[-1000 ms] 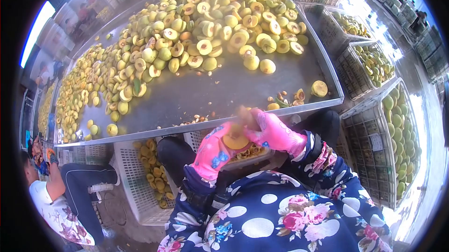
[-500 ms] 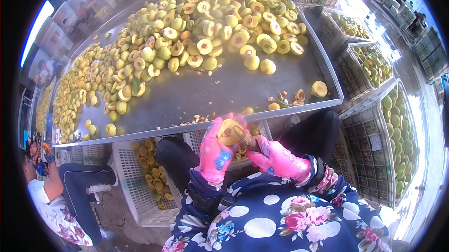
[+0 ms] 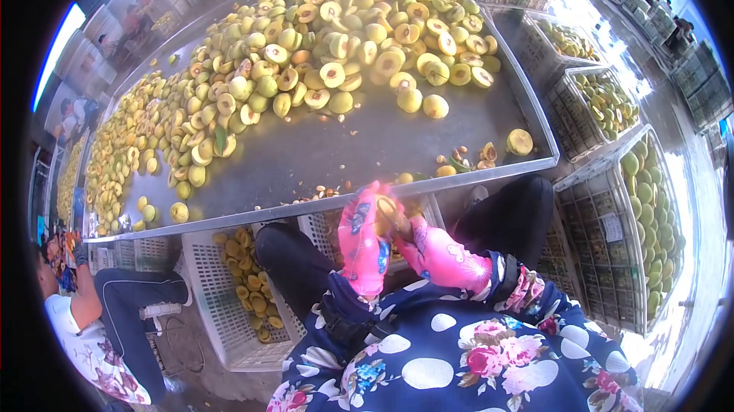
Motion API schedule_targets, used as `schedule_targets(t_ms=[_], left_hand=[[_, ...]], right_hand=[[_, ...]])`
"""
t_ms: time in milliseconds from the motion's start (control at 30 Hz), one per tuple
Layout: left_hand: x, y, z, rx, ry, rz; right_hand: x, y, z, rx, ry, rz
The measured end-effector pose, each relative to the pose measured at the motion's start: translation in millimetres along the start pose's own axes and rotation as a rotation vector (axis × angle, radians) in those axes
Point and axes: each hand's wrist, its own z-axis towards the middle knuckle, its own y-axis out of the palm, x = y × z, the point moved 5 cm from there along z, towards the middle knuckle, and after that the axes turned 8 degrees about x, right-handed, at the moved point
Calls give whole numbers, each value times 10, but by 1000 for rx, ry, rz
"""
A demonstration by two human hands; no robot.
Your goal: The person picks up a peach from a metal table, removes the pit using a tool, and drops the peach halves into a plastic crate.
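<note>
In front of the metal table's near edge, my left hand (image 3: 362,240), in a pink patterned glove, is wrapped round a yellow peach half (image 3: 384,213). The cut side faces my right hand. My right hand (image 3: 447,255), gloved the same way, is closed on a small slim tool (image 3: 399,230) whose tip is at the fruit. Blur and fingers hide the tool's exact shape. Beneath both hands stands a white crate (image 3: 317,232) between my knees, partly covered by my gloves.
A large heap of halved peaches (image 3: 336,45) covers much of the metal table (image 3: 306,152). Loose pits and scraps (image 3: 325,192) lie along its near edge. Crates of fruit (image 3: 604,236) stand at the right, another crate (image 3: 210,297) at the left. A person (image 3: 84,320) sits at far left.
My left hand has turned, its fingers closing further round the peach half, so less of the fruit shows. My right hand has shifted slightly left, nearer the left one.
</note>
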Motion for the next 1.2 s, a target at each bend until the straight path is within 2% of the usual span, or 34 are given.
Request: schedule_targets(t_ms=[67,133,200,233,267,300,333,400,433,500,567,667,767,867,967,1000,1067,1167,1200], left_hand=[[-36,5,33,23,-18,-6],[-61,2,69,44,-35,-7],[-85,-17,98,68,-50,-3],[-94,-32,110,77,-42,2],[-105,-47,122,87,-35,6],[-114,-61,132,96,-27,11],[-115,-74,138,113,-3,7],[-118,-92,152,147,48,-4],[-124,-106,161,161,55,1],[-138,-143,180,190,68,10],[-176,-206,223,203,68,29],[-194,-273,272,237,87,43],[-146,-259,284,262,104,65],[-126,-256,273,251,100,67],[-134,-323,308,141,1,110],[-154,-345,316,91,-49,135],[-103,-313,278,66,-30,151],[-119,-401,336,105,11,236],[-144,-450,370,126,27,275]], right_hand=[[31,82,21,-156,-41,-307],[22,202,-31,-230,-425,-987],[232,429,-80,-248,-636,-1296],[472,635,-94,-232,-646,-1265],[567,684,-82,-221,-534,-1032],[659,730,-71,-201,-435,-791],[697,686,-32,-176,-210,-350],[688,600,-2,-60,-179,-95],[516,491,5,27,-370,-281],[322,330,59,27,-328,-278],[303,298,122,-145,137,103],[236,254,184,-167,196,22],[154,269,197,-176,189,283],[137,268,226,-210,265,294],[192,258,232,-219,150,162],[214,254,215,-213,162,207],[192,226,202,-208,185,297],[117,235,125,-423,553,625],[113,257,123,-430,550,619]])
